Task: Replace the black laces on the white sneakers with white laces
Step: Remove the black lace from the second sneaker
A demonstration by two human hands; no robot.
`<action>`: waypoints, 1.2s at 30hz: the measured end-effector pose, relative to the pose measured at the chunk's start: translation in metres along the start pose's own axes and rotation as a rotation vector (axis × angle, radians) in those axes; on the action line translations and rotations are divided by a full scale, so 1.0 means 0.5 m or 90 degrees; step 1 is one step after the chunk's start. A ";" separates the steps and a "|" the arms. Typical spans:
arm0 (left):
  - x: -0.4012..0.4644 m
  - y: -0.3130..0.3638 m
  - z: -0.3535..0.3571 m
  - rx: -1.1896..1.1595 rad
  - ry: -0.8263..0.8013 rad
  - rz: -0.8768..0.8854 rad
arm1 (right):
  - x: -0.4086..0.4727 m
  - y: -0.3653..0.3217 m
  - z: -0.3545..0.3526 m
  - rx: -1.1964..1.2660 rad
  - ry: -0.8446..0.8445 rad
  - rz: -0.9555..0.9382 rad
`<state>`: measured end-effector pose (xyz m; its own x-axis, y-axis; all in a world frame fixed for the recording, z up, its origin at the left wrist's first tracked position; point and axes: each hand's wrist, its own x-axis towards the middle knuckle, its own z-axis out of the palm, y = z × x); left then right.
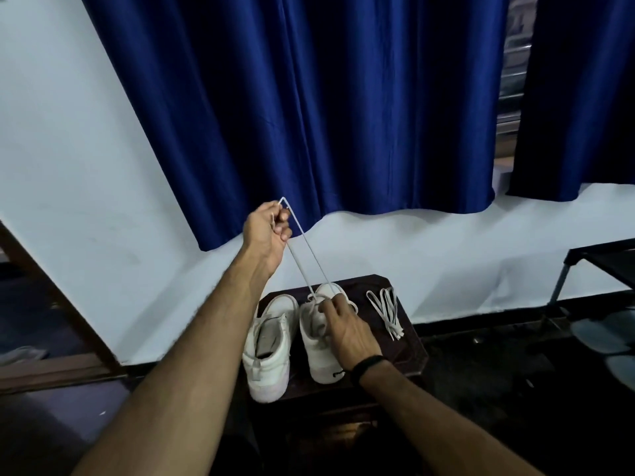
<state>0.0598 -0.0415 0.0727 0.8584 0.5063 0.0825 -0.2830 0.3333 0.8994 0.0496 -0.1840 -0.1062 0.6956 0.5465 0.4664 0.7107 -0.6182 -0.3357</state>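
**A:** Start at the left. What is the left hand (268,225) doing?

**B:** It is raised well above the shoes, fingers curled round the white lace (302,249), both strands running taut down to the right sneaker (321,352). The left sneaker (271,352) just beside it sits untouched on the dark stool (409,324); I think it is unlaced, though the view is too soft to be sure.

**A:** And the right hand (343,324)?

**B:** It rests on the right sneaker near the toe-end eyelets, fingertips at the lace where it enters. Whether they pinch it, I cannot tell.

**A:** How to do this pull well?

**B:** Keep the shoe pinned down, draw both strands up together, and level the ends before threading the next eyelets. Keep the lace flat, not twisted.

**A:** Further right?

**B:** A spare white lace bundle (386,312) lies on the stool, apart from the shoes.
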 end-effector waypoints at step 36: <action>-0.110 0.237 0.108 0.009 -0.121 0.136 | 0.265 -0.112 -0.344 0.466 0.253 0.041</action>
<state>0.0021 -0.0726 0.1980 0.8451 0.4055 0.3483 -0.4611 0.2233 0.8588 0.0839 -0.1742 0.1151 0.7457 0.1975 0.6363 0.6551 -0.0435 -0.7543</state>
